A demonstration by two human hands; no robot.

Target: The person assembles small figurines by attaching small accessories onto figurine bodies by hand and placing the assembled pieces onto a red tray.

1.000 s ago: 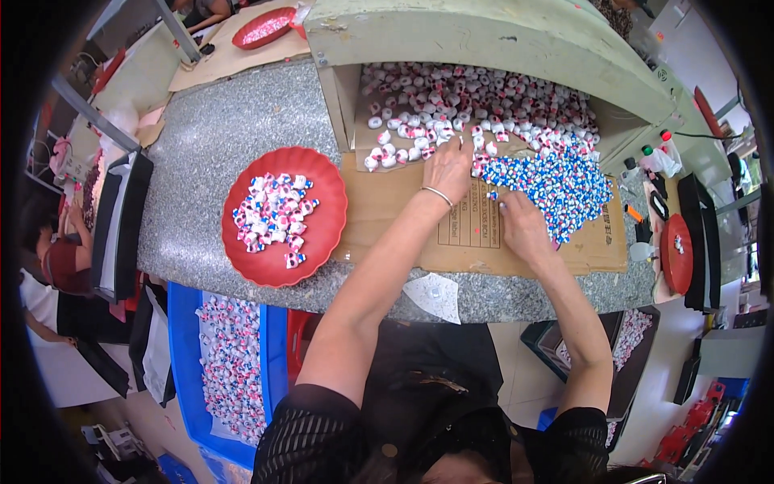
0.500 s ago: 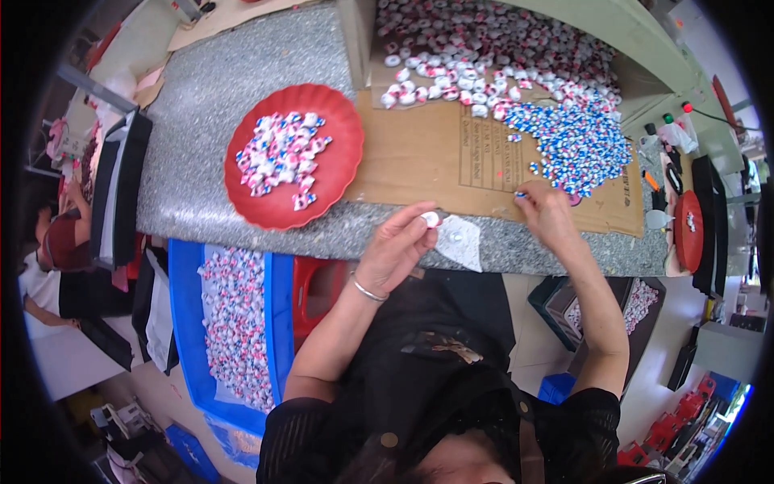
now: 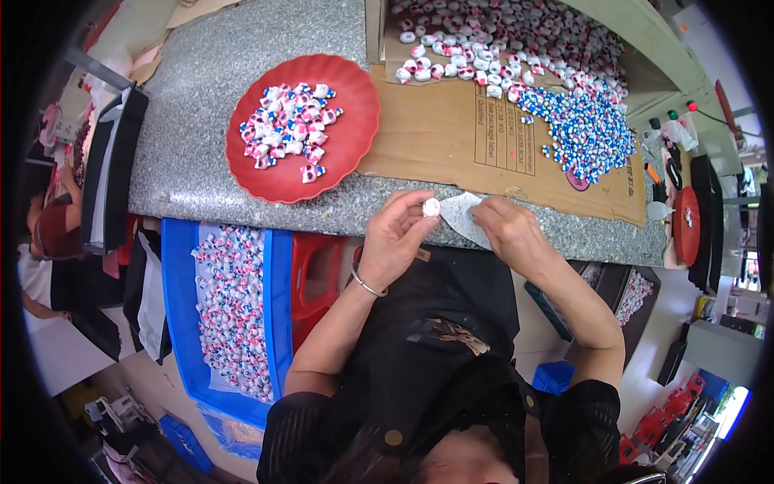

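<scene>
My left hand (image 3: 392, 242), with a silver bangle at the wrist, pinches a small white rounded piece (image 3: 431, 208) at the counter's front edge. My right hand (image 3: 512, 234) is closed just to the right, its fingertips over a white sheet (image 3: 461, 218) on the edge. A trace of blue shows at those fingertips, seemingly a small blue-and-white piece, mostly hidden by the fingers. Beyond the right hand, a heap of small blue-and-white pieces (image 3: 588, 133) lies on flat cardboard (image 3: 435, 137). Larger white-and-pink pieces (image 3: 484, 60) are piled behind it.
A red scalloped plate (image 3: 347, 121) holding several assembled figures stands left on the grey counter (image 3: 193, 121). Below it are a blue bin (image 3: 278, 323) full of similar pieces and a red stool (image 3: 314, 270). Another red plate (image 3: 687, 234) is far right. A person (image 3: 56, 234) sits far left.
My right hand has moved left and nearer from the edge of the blue-and-white heap to the white sheet. My left hand still holds the white piece, turned slightly. The view has shifted a little.
</scene>
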